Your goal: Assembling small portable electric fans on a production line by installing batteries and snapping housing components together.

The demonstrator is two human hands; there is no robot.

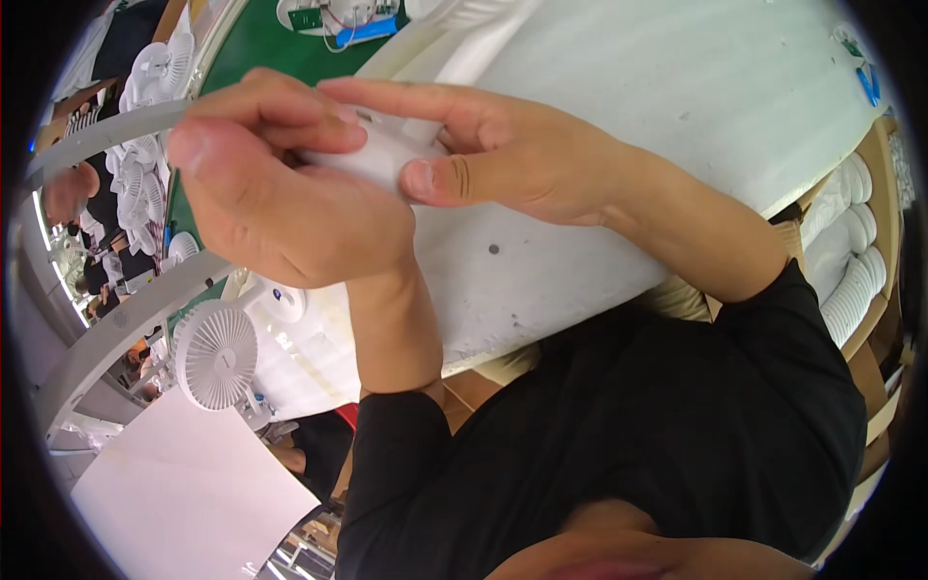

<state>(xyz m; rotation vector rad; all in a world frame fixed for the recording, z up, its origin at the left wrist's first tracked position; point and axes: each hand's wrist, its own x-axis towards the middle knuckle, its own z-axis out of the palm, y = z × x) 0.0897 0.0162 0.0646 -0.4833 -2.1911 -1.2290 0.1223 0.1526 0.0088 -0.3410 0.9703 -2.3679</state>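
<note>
Both my hands meet over the worktable around a smooth white plastic part with a small dark slot in its top. My left hand wraps round its left end, fingers curled, thumb bent over. On the right side, my right hand presses its thumb on the near face while its index finger stretches along the far edge. Much of the part is hidden by my fingers. Behind it a white stem runs toward the top; I cannot tell whether the two are joined.
At the top, an open white housing with a circuit board and a blue battery lies on green matting. A white fan stands left. Blue-handled tool lies far right. A carton holds white round parts.
</note>
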